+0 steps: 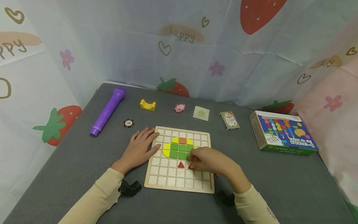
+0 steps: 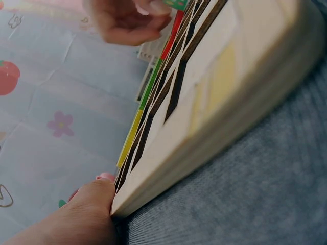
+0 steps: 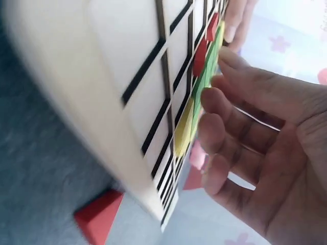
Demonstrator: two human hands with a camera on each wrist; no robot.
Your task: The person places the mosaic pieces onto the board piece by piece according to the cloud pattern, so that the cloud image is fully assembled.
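Observation:
A pale wooden grid board (image 1: 157, 179) lies on the dark table. On it sit green square tiles (image 1: 173, 154), an orange tile (image 1: 182, 141), yellow rounded pieces (image 1: 166, 150) and a red triangle (image 1: 181, 164). My left hand (image 1: 139, 149) lies spread at the board's left edge, fingertips along the upper left corner. Over the right half hovers my right hand (image 1: 208, 160), fingers loosely bent, thumb tip over a second red triangle (image 1: 190, 166) and partly hiding it. In the right wrist view its fingers (image 3: 212, 127) show nothing between them, close above the tiles.
Another red piece (image 1: 217, 175) lies by the board's right edge. Farther back are a purple microphone-shaped tube (image 1: 108, 111), a poker chip (image 1: 128, 123), a yellow block (image 1: 147, 106), a pink pig (image 1: 179, 108), a square packet (image 1: 201, 113), a playing-card box (image 1: 229, 120) and a large colourful box (image 1: 288, 133).

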